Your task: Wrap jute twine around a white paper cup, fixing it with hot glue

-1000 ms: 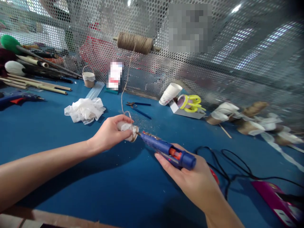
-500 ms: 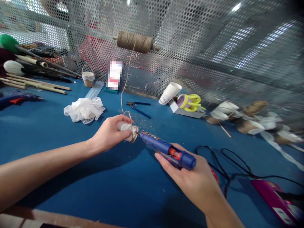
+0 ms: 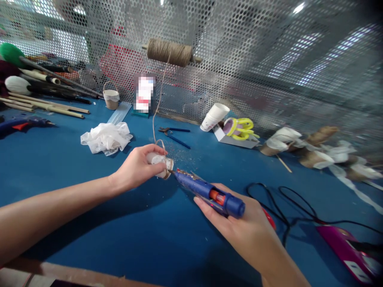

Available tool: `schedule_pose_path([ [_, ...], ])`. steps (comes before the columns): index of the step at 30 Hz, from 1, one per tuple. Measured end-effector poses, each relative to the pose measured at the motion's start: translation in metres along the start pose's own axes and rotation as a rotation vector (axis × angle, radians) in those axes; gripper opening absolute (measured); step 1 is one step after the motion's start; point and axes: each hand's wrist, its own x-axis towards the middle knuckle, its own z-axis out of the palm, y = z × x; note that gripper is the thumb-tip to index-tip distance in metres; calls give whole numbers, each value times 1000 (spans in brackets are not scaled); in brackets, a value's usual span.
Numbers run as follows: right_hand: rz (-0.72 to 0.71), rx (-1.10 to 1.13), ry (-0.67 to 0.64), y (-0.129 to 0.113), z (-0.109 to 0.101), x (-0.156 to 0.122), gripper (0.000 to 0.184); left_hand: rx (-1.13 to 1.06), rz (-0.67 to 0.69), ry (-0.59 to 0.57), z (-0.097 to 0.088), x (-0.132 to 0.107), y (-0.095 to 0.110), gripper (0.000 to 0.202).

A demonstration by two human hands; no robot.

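Note:
My left hand (image 3: 139, 162) is closed around a small white paper cup (image 3: 155, 159) lying on its side, its rim turned to the right. Twine (image 3: 154, 123) comes down from a spool (image 3: 169, 52) and loops over the cup near the rim. In my right hand (image 3: 239, 223) is a blue hot glue gun (image 3: 206, 189), gripped by the handle. Its nozzle points left, at the cup's rim edge; whether it touches I cannot tell. My fingers hide part of the cup.
Pliers (image 3: 175, 135) lie behind the cup, and a crumpled white cloth (image 3: 107, 138) to the left. White cups (image 3: 214, 116) stand near the mesh panel. A black cord (image 3: 281, 211) and a purple power strip (image 3: 344, 251) are at right; a second glue gun (image 3: 24, 123) lies far left.
The glue gun in my right hand has shifted slightly down and left, its nozzle now lower along the cup's rim. My left hand and the cup stay almost still.

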Motion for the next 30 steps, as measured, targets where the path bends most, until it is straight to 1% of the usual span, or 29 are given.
schedule_pose_path([
  [7, 25, 29, -43, 1, 0, -1, 15, 7, -33, -9, 0, 0, 1, 30],
  [10, 12, -7, 3, 0, -1, -1, 15, 1, -20, -17, 0, 0, 0, 30],
  [14, -6, -38, 38, -1, -2, 0, 15, 53, 16, -12, -1, -1, -1, 30],
  [18, -30, -18, 63, 1, -2, 1, 12, 63, 29, -5, -1, -3, -1, 32],
  [22, -39, 10, 96, 4, -1, 2, 15, 96, 39, -1, -1, -5, -1, 31],
  [25, -33, 6, 79, 2, -1, 1, 14, 99, 44, 1, -1, -6, 0, 32],
  [30, 8, -13, 8, -2, -2, -1, 13, 87, 60, 1, -1, -5, 1, 31],
])
